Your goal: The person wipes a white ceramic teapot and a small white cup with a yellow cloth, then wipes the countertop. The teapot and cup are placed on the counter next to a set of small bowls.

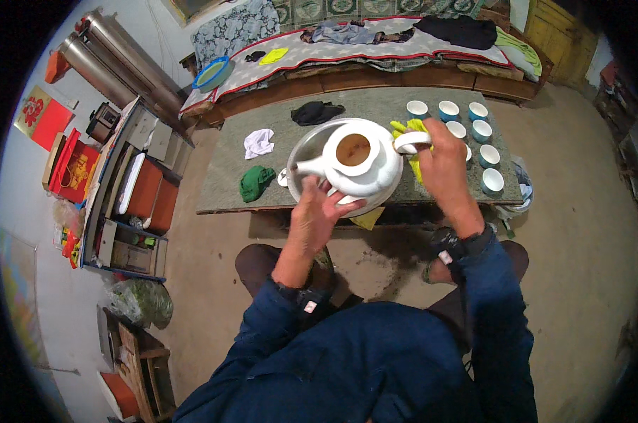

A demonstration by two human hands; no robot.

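A white ceramic teapot [385, 174], its top uncovered and brownish inside, is held above a round metal basin [301, 143] on the low table. My right hand [446, 164] grips the teapot's handle. Beneath the spout and body, my left hand [319, 209] has its fingers spread and supports or touches the underside. A yellow-green cloth [416, 127] shows behind the handle, beside my right hand; whether that hand also holds it I cannot tell. Several cups, blue outside and white inside [492, 181], stand at the table's right. A small white piece, perhaps the lid [283, 178], lies left of the basin.
On the stone-like table [223, 180] lie a green cloth [257, 183], a white cloth [258, 144] and a black cloth [317, 112]. A lined bin [521, 193] stands at its right end. Behind is a long covered bench [350, 79]; shelves [133, 211] stand left.
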